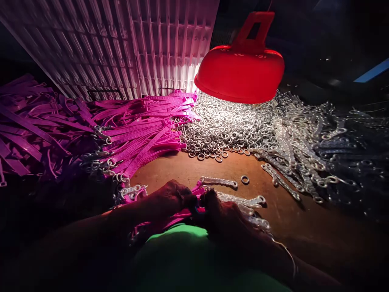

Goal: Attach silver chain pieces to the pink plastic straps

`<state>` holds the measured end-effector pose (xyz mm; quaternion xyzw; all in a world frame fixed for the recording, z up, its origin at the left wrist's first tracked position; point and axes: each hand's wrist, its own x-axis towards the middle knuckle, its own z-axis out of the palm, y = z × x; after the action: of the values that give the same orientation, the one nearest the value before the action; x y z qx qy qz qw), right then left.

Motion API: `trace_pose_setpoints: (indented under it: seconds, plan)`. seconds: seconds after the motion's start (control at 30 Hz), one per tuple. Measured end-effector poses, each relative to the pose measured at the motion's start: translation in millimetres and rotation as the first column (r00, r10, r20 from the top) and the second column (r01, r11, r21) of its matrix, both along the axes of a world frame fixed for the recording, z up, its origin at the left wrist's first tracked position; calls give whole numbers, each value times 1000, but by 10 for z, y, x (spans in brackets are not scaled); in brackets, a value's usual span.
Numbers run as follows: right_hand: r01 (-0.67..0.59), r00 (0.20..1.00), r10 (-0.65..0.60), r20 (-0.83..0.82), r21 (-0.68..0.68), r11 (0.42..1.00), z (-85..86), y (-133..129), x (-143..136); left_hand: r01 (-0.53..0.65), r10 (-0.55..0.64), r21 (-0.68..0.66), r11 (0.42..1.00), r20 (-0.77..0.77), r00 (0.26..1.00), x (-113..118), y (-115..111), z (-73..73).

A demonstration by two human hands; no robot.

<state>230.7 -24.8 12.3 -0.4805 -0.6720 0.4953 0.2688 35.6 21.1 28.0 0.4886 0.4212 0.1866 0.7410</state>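
At the front of the brown table [240, 162], my left hand [174, 196] and my right hand [220, 209] meet with fingers closed, in deep shadow. Between them shows the end of a pink strap [198, 190]; what each hand's fingertips grip is too dark to make out. More pink straps [179, 219] lie under my hands. Beside my right hand are several silvery braided pieces with ringed ends [240, 199]. Just beyond lie one separate braided piece [219, 181] and a single metal ring [244, 179].
A red lamp [240, 75] hangs over a heap of metal rings [231, 121]. Pink straps [146, 129] are piled at left, with more braided pieces [291, 150] at right. A ribbed pale panel [121, 44] stands behind.
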Motion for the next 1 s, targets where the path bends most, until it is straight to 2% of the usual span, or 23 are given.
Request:
trace_pose_setpoints:
  seconds: [0.13, 0.3, 0.4, 0.47, 0.57, 0.67, 0.87, 0.93, 1.0]
  plan:
    - [-87, 995, 90, 38, -59, 994, -18, -139, -32, -45, 53, -81, 996, 99, 994, 15, -264, -25]
    - [-86, 996, 85, -17, -179, 980, -22, -180, -56, 22, -23, 37, 999, 34, 999, -37, -435, 23]
    - [-105, 994, 103, -20, -188, 977, -20, -165, -59, -9, 6, 72, 997, 36, 999, -47, -481, 19]
    - [-166, 986, 165, -19, -160, 973, -44, -146, -63, -48, 46, 39, 998, 47, 998, -34, -485, 18]
    - [-285, 958, 284, -28, -109, 952, -100, -105, -72, -78, 91, -145, 986, 84, 992, 5, -442, 9]
    - [-332, 943, 333, -4, -101, 938, -108, -43, -99, -86, 120, -288, 954, 103, 987, 41, -372, -34]
    - [-417, 872, 455, 181, -213, 884, 20, 89, -204, -98, 150, -380, 920, 111, 982, 110, -340, -176]
    - [-434, 855, 468, 224, -185, 882, 51, 110, -207, -100, 151, -388, 916, 104, 983, 127, -340, -206]
    - [-461, 852, 472, 224, -105, 881, 70, 134, -173, -60, 103, -330, 942, 115, 988, 106, -299, -210]
